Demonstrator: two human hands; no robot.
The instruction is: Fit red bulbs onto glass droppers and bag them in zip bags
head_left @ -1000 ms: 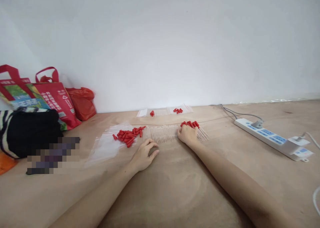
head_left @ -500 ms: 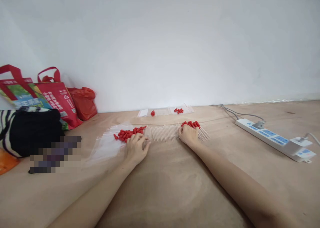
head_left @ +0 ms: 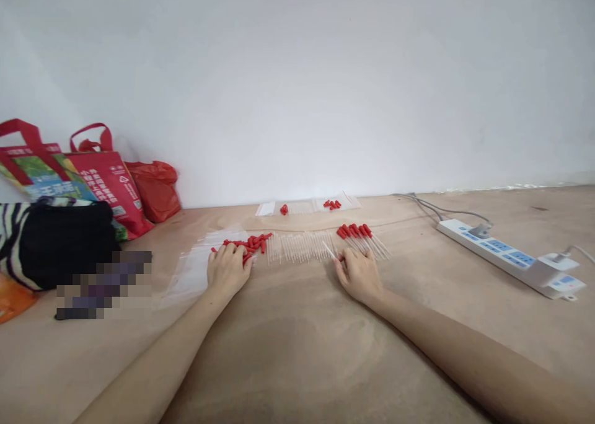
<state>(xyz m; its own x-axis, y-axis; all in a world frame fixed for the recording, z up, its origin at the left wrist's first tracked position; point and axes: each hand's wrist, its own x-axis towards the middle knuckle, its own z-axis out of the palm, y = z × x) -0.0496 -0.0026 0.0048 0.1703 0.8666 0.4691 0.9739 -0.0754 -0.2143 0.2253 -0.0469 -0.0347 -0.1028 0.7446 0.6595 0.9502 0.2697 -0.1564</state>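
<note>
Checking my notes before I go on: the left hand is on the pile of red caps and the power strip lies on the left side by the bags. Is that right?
Not quite. The head view shows the left hand on the pile of red caps, but the power strip lies on the right side of the table, near the wall. The bags are on the left.

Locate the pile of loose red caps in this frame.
In the head view, the loose red caps lie left of centre on the table, under the left hand fingertips, between a clear plastic bag and the row of clear tubes.
</note>
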